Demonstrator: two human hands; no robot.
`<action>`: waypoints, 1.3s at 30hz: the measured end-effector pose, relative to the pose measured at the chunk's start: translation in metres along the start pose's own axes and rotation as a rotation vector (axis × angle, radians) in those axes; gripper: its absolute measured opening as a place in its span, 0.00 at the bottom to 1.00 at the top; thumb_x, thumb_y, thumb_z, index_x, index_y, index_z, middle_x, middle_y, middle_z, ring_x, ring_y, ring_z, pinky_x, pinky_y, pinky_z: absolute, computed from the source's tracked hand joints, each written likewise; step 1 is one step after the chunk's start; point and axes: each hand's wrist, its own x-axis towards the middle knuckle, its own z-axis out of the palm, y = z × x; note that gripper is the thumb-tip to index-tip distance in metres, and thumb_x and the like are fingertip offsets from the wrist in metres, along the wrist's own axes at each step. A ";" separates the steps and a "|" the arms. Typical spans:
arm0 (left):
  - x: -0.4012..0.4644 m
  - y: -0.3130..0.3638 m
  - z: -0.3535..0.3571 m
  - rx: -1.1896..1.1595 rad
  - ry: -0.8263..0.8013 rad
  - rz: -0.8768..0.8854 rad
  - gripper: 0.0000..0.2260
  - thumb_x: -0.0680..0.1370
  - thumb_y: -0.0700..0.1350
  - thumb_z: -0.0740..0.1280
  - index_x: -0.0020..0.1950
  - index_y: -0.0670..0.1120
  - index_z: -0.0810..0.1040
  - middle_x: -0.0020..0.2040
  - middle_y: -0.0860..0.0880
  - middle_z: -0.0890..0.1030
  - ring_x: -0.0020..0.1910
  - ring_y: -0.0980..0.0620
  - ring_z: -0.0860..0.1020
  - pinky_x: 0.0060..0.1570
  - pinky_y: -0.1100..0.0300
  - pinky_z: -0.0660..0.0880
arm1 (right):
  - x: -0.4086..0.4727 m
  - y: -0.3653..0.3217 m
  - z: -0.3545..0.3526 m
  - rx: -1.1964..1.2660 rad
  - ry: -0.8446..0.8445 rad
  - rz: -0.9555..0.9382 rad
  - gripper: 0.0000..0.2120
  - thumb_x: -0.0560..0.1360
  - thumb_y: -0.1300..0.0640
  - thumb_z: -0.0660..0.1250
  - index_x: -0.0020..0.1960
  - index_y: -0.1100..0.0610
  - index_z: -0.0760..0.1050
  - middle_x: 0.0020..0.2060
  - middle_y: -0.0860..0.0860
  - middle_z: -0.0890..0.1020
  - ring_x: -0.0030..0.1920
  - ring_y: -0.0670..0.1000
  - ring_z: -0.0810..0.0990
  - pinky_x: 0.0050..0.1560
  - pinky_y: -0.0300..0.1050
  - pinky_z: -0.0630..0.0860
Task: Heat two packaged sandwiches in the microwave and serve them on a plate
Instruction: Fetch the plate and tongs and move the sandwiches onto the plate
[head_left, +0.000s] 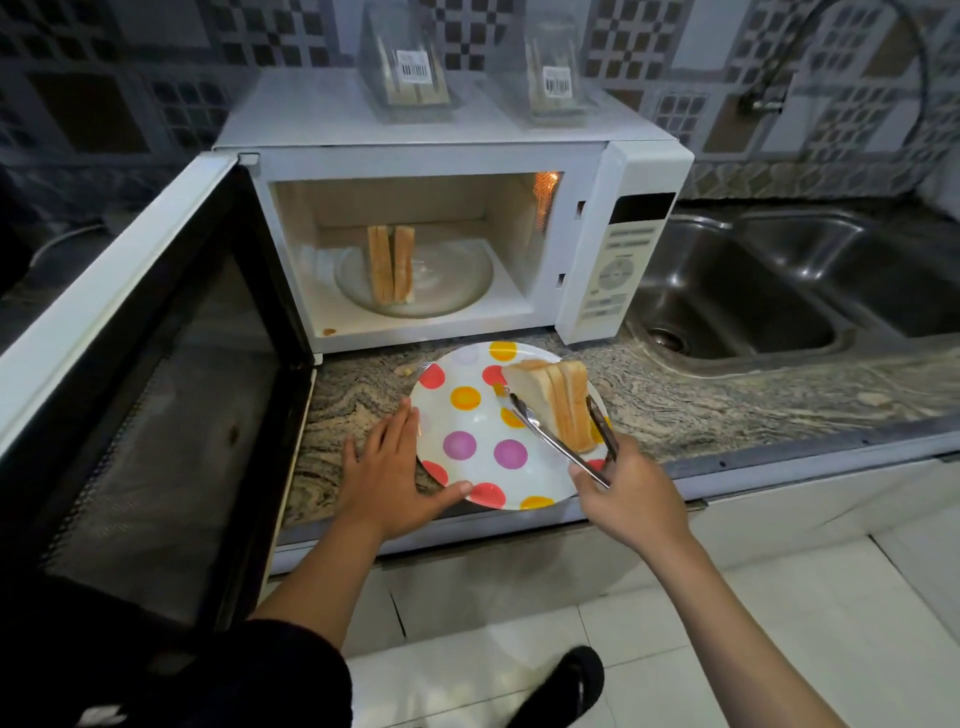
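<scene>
Resting on the plate (467, 431), a sandwich (558, 400) sits between tongs (561, 441).

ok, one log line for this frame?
stage: plating | right hand: tongs on first sandwich at plate | left hand: steadies plate | second sandwich: in open microwave

Glossy dotted plate (467, 457), shiny metal tongs (561, 441), brushed steel sink (779, 291), veined polished stone counter (701, 400), clear plastic packs (410, 67).
</scene>
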 end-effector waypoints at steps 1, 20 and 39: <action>0.000 0.000 0.000 -0.005 -0.005 -0.002 0.56 0.58 0.82 0.42 0.77 0.50 0.46 0.78 0.54 0.45 0.76 0.50 0.51 0.71 0.37 0.50 | 0.001 -0.001 -0.001 -0.003 0.015 0.004 0.19 0.72 0.42 0.66 0.53 0.54 0.67 0.47 0.52 0.80 0.51 0.59 0.79 0.40 0.48 0.72; -0.001 0.003 -0.004 -0.032 -0.053 -0.003 0.57 0.58 0.82 0.44 0.77 0.49 0.40 0.78 0.53 0.40 0.77 0.52 0.45 0.72 0.39 0.43 | 0.047 -0.120 0.011 0.194 -0.124 -0.160 0.22 0.71 0.46 0.68 0.55 0.60 0.65 0.43 0.52 0.78 0.44 0.55 0.79 0.36 0.46 0.74; -0.001 0.001 -0.005 -0.039 -0.014 -0.016 0.55 0.60 0.82 0.49 0.77 0.50 0.41 0.78 0.54 0.43 0.76 0.54 0.45 0.73 0.40 0.45 | 0.130 -0.236 0.074 0.242 -0.217 -0.128 0.23 0.71 0.55 0.70 0.61 0.63 0.68 0.53 0.57 0.78 0.54 0.59 0.79 0.43 0.44 0.71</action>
